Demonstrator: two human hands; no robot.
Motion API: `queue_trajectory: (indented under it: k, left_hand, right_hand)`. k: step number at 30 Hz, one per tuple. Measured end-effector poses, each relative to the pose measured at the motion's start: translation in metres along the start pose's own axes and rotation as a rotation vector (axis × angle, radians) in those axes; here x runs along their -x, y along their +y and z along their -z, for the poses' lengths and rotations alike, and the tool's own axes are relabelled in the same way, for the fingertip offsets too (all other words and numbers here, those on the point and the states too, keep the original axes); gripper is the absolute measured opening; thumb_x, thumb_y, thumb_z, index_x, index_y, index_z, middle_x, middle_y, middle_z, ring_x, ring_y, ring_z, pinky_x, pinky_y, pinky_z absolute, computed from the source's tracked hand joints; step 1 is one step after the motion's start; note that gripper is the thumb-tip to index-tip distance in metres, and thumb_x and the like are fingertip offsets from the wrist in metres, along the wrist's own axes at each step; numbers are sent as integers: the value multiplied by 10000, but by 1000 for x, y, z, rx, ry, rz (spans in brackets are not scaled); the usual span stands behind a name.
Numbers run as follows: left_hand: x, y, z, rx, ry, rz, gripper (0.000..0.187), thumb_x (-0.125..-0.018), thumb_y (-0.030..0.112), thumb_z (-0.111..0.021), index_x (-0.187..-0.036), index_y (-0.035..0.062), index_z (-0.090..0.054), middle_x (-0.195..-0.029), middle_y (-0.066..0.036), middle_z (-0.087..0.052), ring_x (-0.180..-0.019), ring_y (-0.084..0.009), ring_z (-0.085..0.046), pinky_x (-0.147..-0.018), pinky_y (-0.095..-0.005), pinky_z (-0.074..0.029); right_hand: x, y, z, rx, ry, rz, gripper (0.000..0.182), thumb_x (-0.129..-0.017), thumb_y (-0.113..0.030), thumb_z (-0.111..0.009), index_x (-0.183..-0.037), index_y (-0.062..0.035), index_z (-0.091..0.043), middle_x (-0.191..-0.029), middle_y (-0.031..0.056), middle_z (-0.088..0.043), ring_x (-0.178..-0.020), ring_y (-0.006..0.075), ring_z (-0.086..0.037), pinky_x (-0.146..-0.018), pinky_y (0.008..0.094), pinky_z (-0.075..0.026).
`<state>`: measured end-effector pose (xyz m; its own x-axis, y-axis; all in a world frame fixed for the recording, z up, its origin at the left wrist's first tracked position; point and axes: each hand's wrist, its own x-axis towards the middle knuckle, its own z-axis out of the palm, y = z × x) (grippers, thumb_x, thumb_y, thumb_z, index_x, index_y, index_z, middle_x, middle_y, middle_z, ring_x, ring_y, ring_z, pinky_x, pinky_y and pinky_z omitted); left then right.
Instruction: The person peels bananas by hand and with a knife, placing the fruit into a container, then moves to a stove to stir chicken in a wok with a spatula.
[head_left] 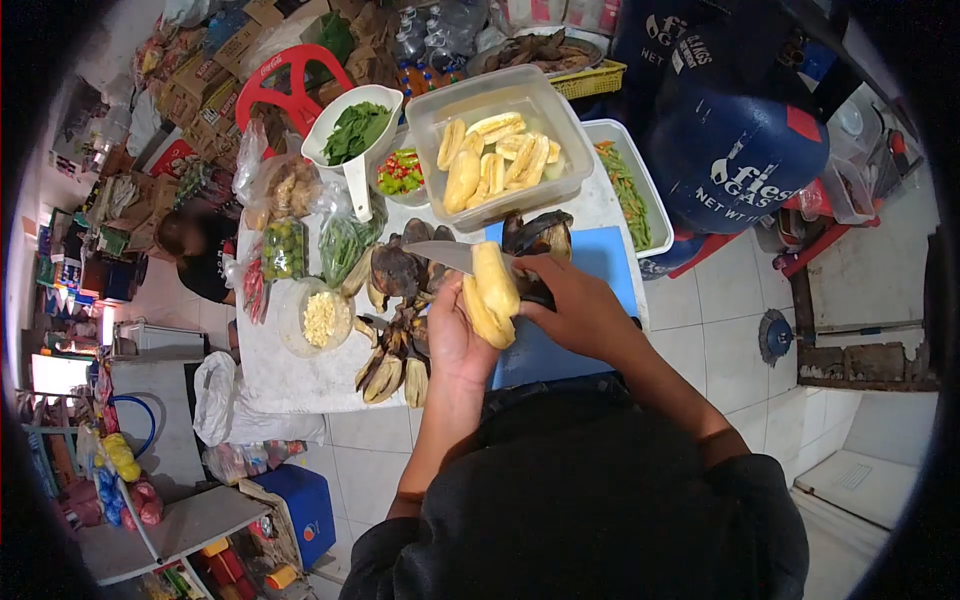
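Pale yellow peeled eggplant-like flesh, a peeled piece, rests in my left hand, whose fingers curl round its underside. In my right hand is a knife with its blade pointing left, crossing behind the upper part of the piece. Beneath both hands lies a blue cutting board. Dark charred peels are heaped left of the board, with more charred skins on its top edge. Beyond them, a clear plastic tub holds several similar peeled pieces.
Around the white table stand a strainer of green leaves, chopped peppers, chopped garlic, bagged vegetables and a tray of green beans. Blue gas cylinders stand right. Another person is at the left.
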<state>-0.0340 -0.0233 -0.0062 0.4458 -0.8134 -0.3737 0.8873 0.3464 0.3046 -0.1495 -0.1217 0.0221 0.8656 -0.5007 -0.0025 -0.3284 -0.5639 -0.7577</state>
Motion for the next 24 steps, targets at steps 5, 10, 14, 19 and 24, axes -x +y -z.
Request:
queue_trajectory:
  k: [5,10,14,19,24]
  left_hand:
    - [2,-4,5,-51,-111,58,312,-819,196,-392,-1057,-3,-429,-963,-133,-536,-876,-256,-536,-728,-408,-462]
    - [12,-14,-22,-174,11,65,395,-789,180,-444,-1133,-3,-376,-1085,-152,-456,-982,-266,-476,-818,-408,-429]
    - [14,-11,-20,-214,-68,110,441,-804,159,-395,-1227,73,-303,-1169,-101,-408,-1069,-221,-413,-837,-413,-412]
    - [22,-10,-27,-237,-88,108,475,-794,133,-414,-1244,63,-276,-1157,-124,-420,-1039,-250,-450,-848,-388,-408]
    - [28,-9,-27,-262,-94,106,495,-783,101,-438,-1244,39,-268,-1128,-156,-438,-1000,-288,-485,-855,-362,-404]
  right_hand:
    - [3,8,21,-105,-77,160,413,-708,-42,-554,-1093,-66,-407,-1111,124,-437,-1020,291,-439,-847,334,-366]
    - [1,7,31,-63,3,229,445,-690,7,-538,-1108,-74,-409,-1108,123,-449,-1025,291,-437,-866,345,-354]
    - [3,-2,37,68,22,204,467,-672,27,-530,-1111,-87,-422,-1109,110,-461,-1027,287,-437,-864,359,-357]
    - [4,2,35,123,117,273,471,-669,50,-504,-1101,-127,-438,-1063,88,-487,-919,292,-485,-762,370,-400]
    - [6,5,35,61,115,257,492,-674,55,-504,-1125,-127,-426,-1081,87,-479,-951,292,-472,-802,363,-386]
